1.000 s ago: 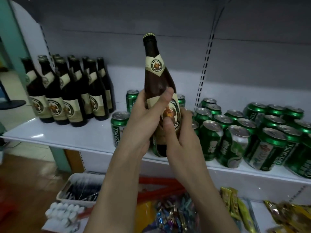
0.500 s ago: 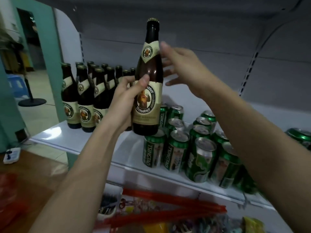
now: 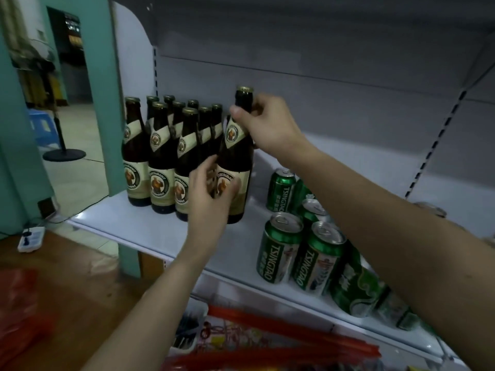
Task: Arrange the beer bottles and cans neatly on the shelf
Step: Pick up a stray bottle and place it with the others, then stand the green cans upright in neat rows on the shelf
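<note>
- Right hand [image 3: 267, 124] pinches the neck of a bottle [image 3: 237, 167] standing upright on the shelf [image 3: 150, 231], just right of the bottle group [image 3: 166, 156].
- Left hand [image 3: 211, 194] curls round its label.
- Bare shelf lies between bottle and cans [image 3: 300, 245], which reach the near edge.

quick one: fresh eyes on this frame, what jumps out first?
The brown beer bottle at centre, standing on the white shelf: the right hand grips its neck and the left hand is at its label. It sits at the right end of a tight cluster of matching bottles on the shelf's left. To the right stand the green Tsingtao cans, loosely grouped.
</note>
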